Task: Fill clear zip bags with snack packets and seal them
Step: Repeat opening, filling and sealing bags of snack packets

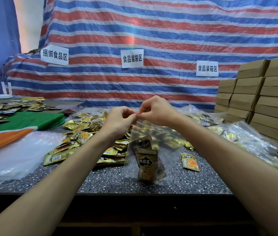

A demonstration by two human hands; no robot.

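Pinching zip bag (152,143) top, left hand (119,119) and right hand (155,110) raised, fingertips meeting, packets (146,160) inside.

We had bare table (100,183) along the near edge, open from either side. The hanging bag (152,133) stood mid-way; behind it the packet pile (90,133) filled the left-centre, a stack of clear bags (15,155) the left, and filled bags (254,138) and cardboard boxes (262,99) closed the right.

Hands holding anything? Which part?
The left hand and right hand pinch the top zip edge of a clear plastic zip bag hanging with gold snack packets inside.
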